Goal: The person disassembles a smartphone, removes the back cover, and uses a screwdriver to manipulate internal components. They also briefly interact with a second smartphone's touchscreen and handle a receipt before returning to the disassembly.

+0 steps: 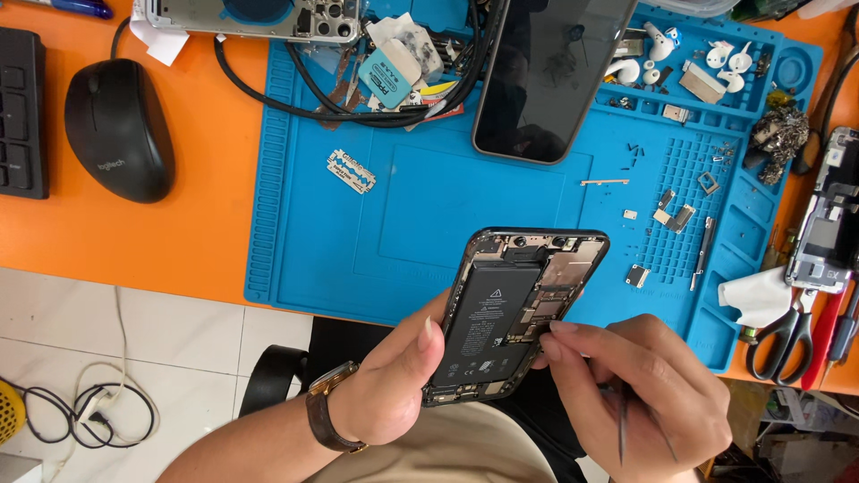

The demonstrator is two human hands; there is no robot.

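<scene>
Left hand (394, 376) cradled the opened black smartphone chassis (514, 313), interior upward, while right hand (644, 394) pinched slim metal tweezers (624, 420) beside its circuit board.

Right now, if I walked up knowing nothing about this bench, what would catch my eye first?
Probably the opened phone at lower centre, its black battery and circuit boards bare, held by the left hand while the right hand works at its edge with thin tweezers. Behind it lies a bright blue work mat on an orange desk, strewn with tiny screws and metal parts, with a dark phone screen at the top.
</scene>
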